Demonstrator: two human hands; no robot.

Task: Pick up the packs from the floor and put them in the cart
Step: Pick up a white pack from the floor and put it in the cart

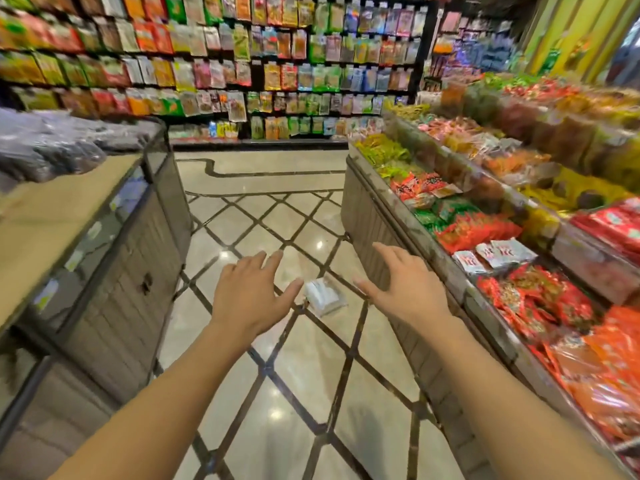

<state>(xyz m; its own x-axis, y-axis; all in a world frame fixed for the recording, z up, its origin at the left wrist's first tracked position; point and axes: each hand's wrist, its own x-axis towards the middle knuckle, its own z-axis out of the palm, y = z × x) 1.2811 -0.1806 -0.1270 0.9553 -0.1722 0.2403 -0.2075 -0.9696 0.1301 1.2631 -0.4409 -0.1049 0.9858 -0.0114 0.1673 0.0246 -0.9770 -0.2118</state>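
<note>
A white, partly clear pack (325, 294) lies flat on the glossy tiled floor (263, 216) in the aisle. My left hand (251, 292) hovers above the floor just left of the pack, fingers spread, holding nothing. My right hand (403, 285) is stretched out to the right of the pack, also spread and empty. Both hands are apart from the pack. No cart is in view.
A grey display counter (114, 271) with dark bags on top lines the left side. On the right stands a tiered stand (384, 220) filled with red, orange and green snack packs. A wall rack of hanging packets (242, 64) closes the far end.
</note>
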